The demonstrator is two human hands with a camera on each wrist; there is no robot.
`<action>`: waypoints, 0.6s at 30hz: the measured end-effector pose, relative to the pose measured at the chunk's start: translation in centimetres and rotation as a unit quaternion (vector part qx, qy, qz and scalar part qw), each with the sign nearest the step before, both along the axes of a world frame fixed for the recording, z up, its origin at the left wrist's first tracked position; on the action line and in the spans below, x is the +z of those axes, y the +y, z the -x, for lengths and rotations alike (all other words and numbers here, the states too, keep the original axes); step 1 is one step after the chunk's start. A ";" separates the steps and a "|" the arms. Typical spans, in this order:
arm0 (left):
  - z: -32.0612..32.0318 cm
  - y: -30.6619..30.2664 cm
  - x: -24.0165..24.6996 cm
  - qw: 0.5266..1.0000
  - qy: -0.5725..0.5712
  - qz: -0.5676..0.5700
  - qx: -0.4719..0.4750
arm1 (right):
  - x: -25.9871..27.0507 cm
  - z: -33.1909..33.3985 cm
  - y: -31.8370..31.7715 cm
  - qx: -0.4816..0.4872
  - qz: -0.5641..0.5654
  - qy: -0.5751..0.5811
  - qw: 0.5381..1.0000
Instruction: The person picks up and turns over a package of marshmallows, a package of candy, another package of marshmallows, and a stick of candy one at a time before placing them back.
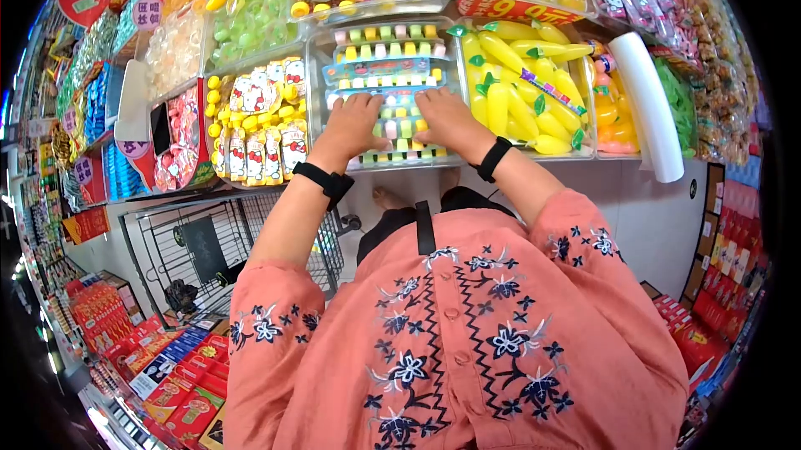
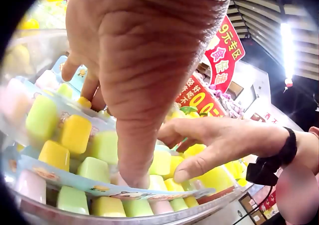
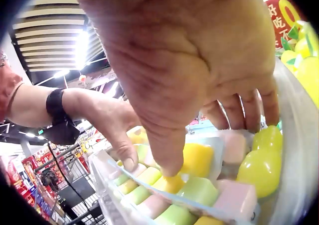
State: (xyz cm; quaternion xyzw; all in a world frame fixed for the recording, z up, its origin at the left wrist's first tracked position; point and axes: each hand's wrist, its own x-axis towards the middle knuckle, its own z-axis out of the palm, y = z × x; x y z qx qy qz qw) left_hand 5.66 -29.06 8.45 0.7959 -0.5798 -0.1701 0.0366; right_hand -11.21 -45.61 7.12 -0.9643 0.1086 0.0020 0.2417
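Both hands reach into a clear plastic bin (image 1: 313, 108) of packs with pastel yellow, green and pink rounded blocks on pale blue printed card. My left hand (image 1: 355, 125) and right hand (image 1: 450, 123) hold one pack (image 1: 400, 126) at its two sides, thumbs on the near side, fingers over the far side. In the left wrist view the left thumb (image 2: 133, 160) presses down among the blocks behind a card strip (image 2: 89, 181). The right thumb (image 3: 169, 160) rests against a yellow block (image 3: 197, 159) in the right wrist view; the right fingertips reach down behind the pack.
Yellow banana-shaped packs (image 1: 521, 83) fill the bin on the right, beside a white plastic roll (image 1: 647, 108). Hello Kitty pouches (image 1: 259, 125) with yellow caps lie in the left bin. A wire shopping cart (image 1: 242, 241) stands below at left; red boxes (image 1: 167, 367) are stacked behind it.
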 end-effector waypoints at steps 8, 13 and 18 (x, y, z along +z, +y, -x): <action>-0.6 0.1 -0.2 0.999 -0.003 0.034 -0.028 | -0.3 -0.2 -0.7 0.023 -0.010 0.008 1.000; -0.4 -0.2 0.4 1.000 -0.007 0.000 -0.030 | -0.5 0.1 -0.2 0.043 0.011 0.014 0.999; -0.8 -0.1 0.7 0.999 -0.016 0.023 -0.021 | -1.1 0.0 -0.1 0.041 0.013 -0.036 0.998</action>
